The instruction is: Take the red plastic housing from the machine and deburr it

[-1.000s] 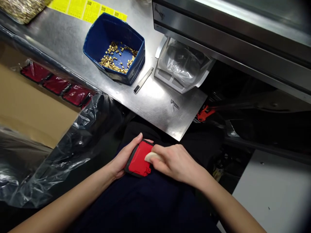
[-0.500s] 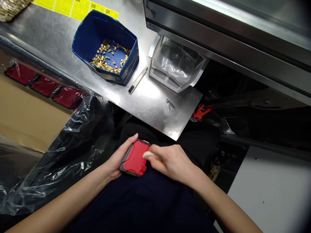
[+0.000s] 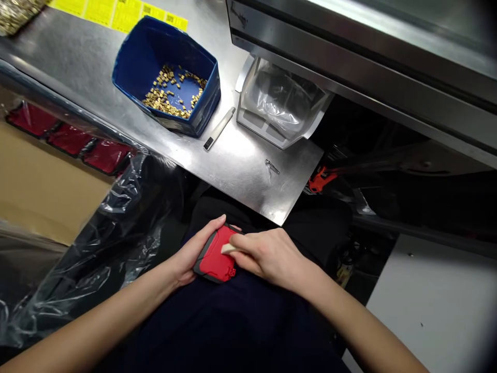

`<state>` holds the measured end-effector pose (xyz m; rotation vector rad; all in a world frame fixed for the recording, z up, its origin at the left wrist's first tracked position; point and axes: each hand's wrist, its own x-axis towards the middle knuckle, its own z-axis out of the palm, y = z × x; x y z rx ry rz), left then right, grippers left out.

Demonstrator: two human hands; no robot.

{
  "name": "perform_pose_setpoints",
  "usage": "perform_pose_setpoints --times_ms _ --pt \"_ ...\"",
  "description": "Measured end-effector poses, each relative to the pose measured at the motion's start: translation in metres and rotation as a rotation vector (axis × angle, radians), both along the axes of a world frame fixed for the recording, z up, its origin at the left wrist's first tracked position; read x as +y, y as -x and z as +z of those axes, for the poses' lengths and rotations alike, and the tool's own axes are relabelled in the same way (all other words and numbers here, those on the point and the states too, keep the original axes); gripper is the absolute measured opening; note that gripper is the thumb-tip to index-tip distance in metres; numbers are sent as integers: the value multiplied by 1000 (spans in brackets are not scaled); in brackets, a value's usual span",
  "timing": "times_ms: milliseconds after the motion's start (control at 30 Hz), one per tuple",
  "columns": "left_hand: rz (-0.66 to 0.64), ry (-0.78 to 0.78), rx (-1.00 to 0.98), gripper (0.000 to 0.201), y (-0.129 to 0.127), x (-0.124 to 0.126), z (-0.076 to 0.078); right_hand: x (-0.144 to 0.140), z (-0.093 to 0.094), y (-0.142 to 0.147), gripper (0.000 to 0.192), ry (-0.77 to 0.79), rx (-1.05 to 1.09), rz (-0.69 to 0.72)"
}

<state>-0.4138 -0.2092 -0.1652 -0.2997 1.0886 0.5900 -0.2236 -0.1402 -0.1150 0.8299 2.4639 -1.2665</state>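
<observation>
Over my lap, my left hand [image 3: 194, 254] is closed around the far edge and underside of a red and black plastic case [image 3: 215, 256], its thumb along the upper rim. The case is tilted, its red face up, with a small red raised part at the lower corner. My right hand [image 3: 267, 256] pinches a small off-white piece [image 3: 230, 249] between thumb and fingers. The tip of that piece is at the red face; whether it presses on it I cannot tell. The rest of the piece is hidden in my fingers.
On the metal table [image 3: 248, 176] stand a blue bin [image 3: 205, 103] of small brass parts and a grey bin [image 3: 264, 127] lined with clear plastic. A utility knife [image 3: 219, 129] and nail clippers [image 3: 272, 166] lie there. Red cases [image 3: 70, 139] sit in a box at left.
My right hand has moved a little left, carrying the off-white piece further over the red face. The case has turned and shifted slightly in my left hand.
</observation>
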Motion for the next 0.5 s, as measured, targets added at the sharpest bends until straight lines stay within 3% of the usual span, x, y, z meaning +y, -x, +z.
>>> perform_pose_setpoints --times_ms 200,367,500 --pt "8 12 -62 51 -2 0 -4 -1 3 -4 30 -3 33 71" --pt "25 6 -63 52 0 -3 -5 -3 1 -3 24 -10 -26 16" --pt "33 9 -83 51 4 -1 -4 -1 -1 2 22 0 -8 56"
